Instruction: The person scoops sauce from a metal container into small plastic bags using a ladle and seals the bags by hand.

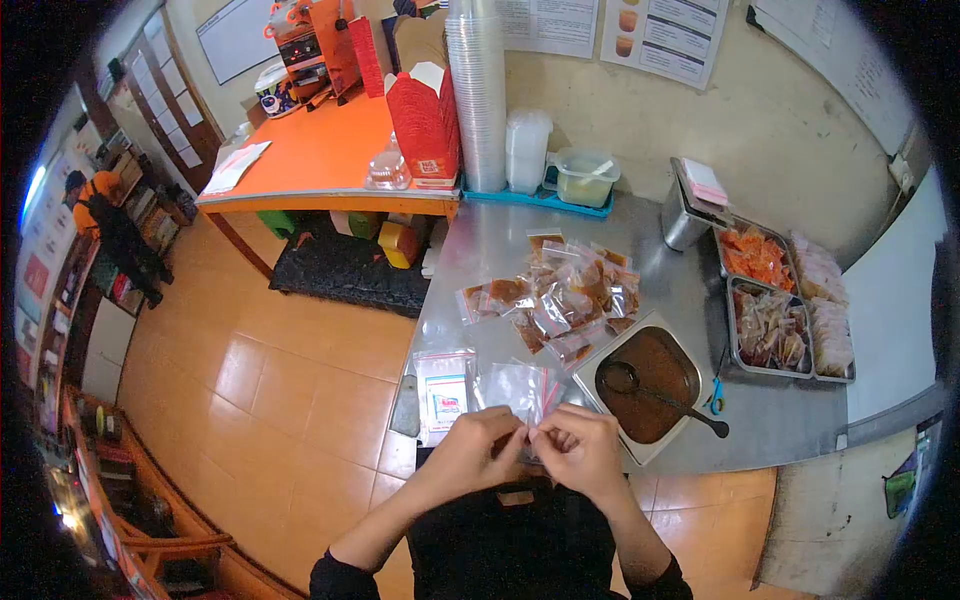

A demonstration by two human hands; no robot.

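Observation:
My left hand (pixel 482 446) and my right hand (pixel 580 448) meet at the table's front edge, fingertips pinched together. Between them is a small clear zip bag (pixel 518 388) with a pinkish-red strip; it looks flat, though my fingers cover part of it. Left of it lies a pack of zip bags (pixel 446 395) with a printed label. To the right sits a metal pan (pixel 625 445) of brown sauce (pixel 655 375), with a black ladle (pixel 680 402) resting in it, handle over the rim. Beyond my hands is a pile of filled sauce bags (pixel 565 295).
Blue-handled scissors (pixel 717 396) lie right of the pan. Trays of orange packets (pixel 755 258) and reddish packets (pixel 770 330) stand farther right. Stacked clear cups (pixel 477 100) and a lidded tub (pixel 587 178) are at the back. A person (pixel 110 225) stands far left.

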